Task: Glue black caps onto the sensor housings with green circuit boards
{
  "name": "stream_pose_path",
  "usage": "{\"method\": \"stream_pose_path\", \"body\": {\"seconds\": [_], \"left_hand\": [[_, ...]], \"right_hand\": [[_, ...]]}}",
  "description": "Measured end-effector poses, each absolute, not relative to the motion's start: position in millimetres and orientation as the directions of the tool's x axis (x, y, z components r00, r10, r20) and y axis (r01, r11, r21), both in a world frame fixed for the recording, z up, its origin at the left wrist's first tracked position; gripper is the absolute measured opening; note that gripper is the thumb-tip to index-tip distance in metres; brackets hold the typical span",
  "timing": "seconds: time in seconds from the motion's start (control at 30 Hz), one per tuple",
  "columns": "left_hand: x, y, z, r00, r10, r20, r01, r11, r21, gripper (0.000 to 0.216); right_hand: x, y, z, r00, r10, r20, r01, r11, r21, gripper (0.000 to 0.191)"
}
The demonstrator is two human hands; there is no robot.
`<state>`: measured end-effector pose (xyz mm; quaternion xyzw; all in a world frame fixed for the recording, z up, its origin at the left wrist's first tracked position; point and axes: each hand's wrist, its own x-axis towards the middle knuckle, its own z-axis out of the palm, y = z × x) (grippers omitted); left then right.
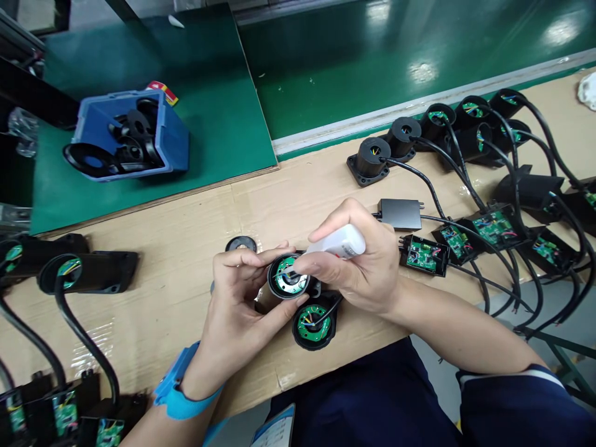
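Note:
My left hand (pixel 246 292) wraps round a black cylindrical housing (pixel 269 280) that has a round green circuit board (pixel 288 274) in its open end. In my right hand (pixel 358 273) is a white plastic squeeze bottle (pixel 342 242) with small printing on its side. Its narrow end points down at the board; whether the tip touches is unclear. Just below my hands, a second round black housing (pixel 314 323) faces up with a green board and a cable. A dark round part (pixel 241 243) lies behind my left fingers, partly hidden.
Several black housings (pixel 370 158) with cables stand at the back right, joined to small open boxes with circuit boards (pixel 423 256). More cabled housings (pixel 88 273) lie at left. A blue bin (pixel 170 136) of black parts stands on the green mat (pixel 223 124). Cardboard (pixel 177 310) covers the bench.

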<state>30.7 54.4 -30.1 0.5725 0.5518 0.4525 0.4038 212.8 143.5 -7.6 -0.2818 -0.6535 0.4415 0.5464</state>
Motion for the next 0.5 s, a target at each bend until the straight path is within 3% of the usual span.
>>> {"method": "stream_pose_path", "body": {"seconds": [0.5], "left_hand": [[29.0,55.9,-32.0,-0.002,0.992,0.126,0.233,-0.122,0.965,0.058]], "right_hand": [[214.6,142.3,-8.7,-0.227,0.812,0.537,-0.068,0.537,-0.841,0.030]]}}
